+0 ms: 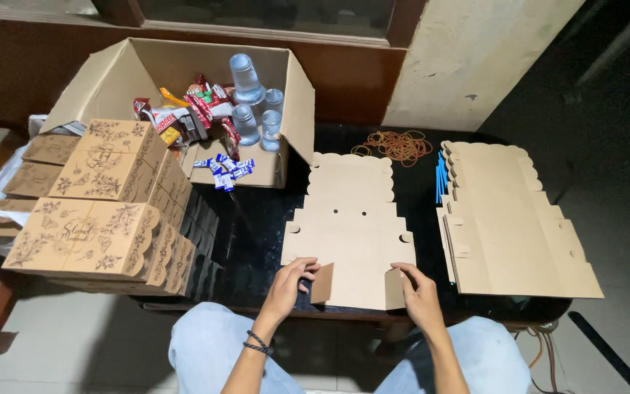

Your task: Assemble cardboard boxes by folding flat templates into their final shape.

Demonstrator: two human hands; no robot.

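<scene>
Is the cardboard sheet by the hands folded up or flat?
Mostly flat. The sheet lies spread on the table; only two near flaps stand up, at the left hand and right hand.

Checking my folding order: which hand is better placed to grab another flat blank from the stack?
Right hand, probably: the stack of flat brown cardboard blanks lies just beside it; the left hand is farther.

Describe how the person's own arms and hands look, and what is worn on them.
Both forearms are bare, without sleeves or gloves. The left hand has dark braided bands around its wrist. The right hand wears nothing visible: no ring, watch or band.
</scene>
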